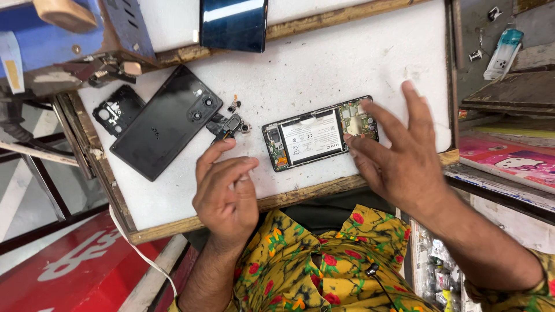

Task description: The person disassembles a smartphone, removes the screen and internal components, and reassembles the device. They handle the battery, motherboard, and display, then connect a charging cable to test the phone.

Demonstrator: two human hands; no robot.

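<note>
An opened phone (315, 137) lies on the white worktop (324, 63), its battery and circuit board showing. My right hand (399, 153) hovers at the phone's right end with fingers spread, one fingertip touching the edge near the board. My left hand (225, 188) is loosely curled just left of the phone, fingers bent, and I cannot tell if something small is pinched in them. A black back cover (165, 121) lies to the left. Small loose parts (231, 122) sit between the cover and the phone.
A black inner plate (118, 108) lies at the far left of the worktop. Another dark phone (234, 24) rests at the top edge. A wooden rim (289, 199) borders the worktop. Clutter and a small white-and-teal item (502, 53) sit at the right.
</note>
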